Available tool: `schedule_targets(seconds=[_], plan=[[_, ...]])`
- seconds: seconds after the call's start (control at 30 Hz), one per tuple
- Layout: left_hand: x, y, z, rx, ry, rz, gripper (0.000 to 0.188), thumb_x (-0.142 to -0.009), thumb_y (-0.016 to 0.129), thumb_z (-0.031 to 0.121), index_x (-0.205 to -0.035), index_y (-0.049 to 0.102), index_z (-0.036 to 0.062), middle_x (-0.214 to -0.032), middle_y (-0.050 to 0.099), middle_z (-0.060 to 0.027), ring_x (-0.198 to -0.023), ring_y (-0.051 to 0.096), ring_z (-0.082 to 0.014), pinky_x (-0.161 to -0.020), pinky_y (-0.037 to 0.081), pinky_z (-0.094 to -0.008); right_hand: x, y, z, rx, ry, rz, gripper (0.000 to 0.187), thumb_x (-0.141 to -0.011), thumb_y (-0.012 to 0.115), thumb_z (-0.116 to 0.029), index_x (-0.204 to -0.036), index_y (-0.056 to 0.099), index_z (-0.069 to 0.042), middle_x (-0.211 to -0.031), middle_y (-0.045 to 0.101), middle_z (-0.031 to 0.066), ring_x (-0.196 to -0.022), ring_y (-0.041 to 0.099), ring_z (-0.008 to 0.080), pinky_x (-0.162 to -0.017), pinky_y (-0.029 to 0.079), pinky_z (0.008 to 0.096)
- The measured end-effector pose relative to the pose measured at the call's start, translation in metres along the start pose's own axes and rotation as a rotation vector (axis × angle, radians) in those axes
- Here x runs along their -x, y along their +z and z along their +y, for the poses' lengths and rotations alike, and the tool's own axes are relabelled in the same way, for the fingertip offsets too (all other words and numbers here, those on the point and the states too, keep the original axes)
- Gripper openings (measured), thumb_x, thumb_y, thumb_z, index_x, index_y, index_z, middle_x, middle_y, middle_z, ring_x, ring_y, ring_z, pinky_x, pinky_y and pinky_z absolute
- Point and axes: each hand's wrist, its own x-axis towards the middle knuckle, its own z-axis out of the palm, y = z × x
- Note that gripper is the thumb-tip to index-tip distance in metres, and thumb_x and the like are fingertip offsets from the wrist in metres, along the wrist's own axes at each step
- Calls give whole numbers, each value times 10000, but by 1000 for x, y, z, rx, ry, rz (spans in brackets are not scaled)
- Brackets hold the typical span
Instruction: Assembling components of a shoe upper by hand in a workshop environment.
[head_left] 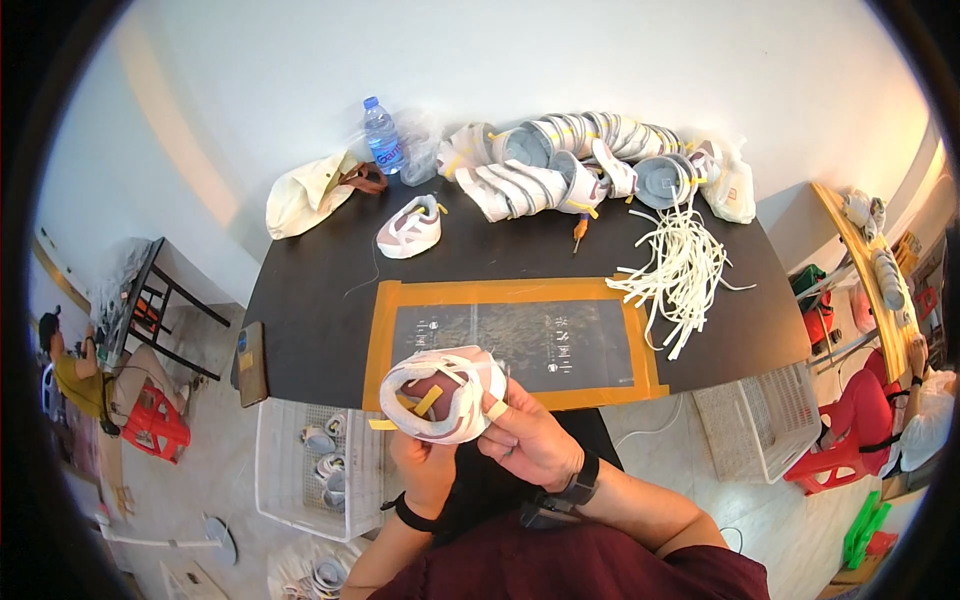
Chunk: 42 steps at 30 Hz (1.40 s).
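Note:
Just over the table's near edge I hold a small white and pink shoe upper, its opening tilted up toward me. Yellow tabs stick out at its tongue and edges. My left hand grips it from below, the fingertips hidden behind it. With closed fingers, my right hand holds its right side beside a pale yellow tab. A similar shoe upper lies farther off on the left, a thin thread trailing from it. A loose bundle of white laces spreads at the right. A small tool with an orange handle lies at the centre back.
Nested shoe uppers line the back of the dark table. A water bottle, a cream bag and a phone are at left. Plastic crates stand below. People sit on red stools at both sides.

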Motion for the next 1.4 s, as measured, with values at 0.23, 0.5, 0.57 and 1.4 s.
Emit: schedule_targets(seconds=[0.23, 0.5, 0.57, 1.4], plan=[[3, 13, -5, 573, -219, 93, 332, -980, 559, 223, -1262, 522, 51, -1175, 605, -64, -963, 611, -138, -764, 510, -276, 0, 4, 0, 1, 56, 88, 207, -1016, 535, -200, -1217, 560, -157, -824, 508, -81, -565, 330, 22, -535, 294, 187], [-17, -3, -5, 919, -398, -145, 426, -943, 614, 354, -1192, 598, 8, -1147, 649, -97, -1025, 637, -177, -859, 538, -315, 7, -26, 6, 92, 166, -56, 204, -1015, 527, -176, -1211, 562, -132, -836, 515, -88, -568, 317, 21, -538, 289, 190], [-9, -15, -20, 654, -405, -167, 516, -919, 641, 430, -1231, 567, 26, -1158, 644, -94, -1013, 639, -193, -877, 522, -323, 6, -28, 6, 19, 175, 10, 192, -1009, 537, -163, -1194, 575, -128, -846, 523, -86, -567, 314, 21, -538, 290, 192], [14, 11, -5, 104, -56, -107, 438, -900, 600, 17, -1316, 473, -22, -1290, 557, -91, -1172, 548, -200, -984, 440, -339, 17, -22, 35, 340, -54, 131, 213, -951, 662, -212, -1146, 657, -127, -874, 584, -90, -629, 372, 2, -542, 309, 166]])
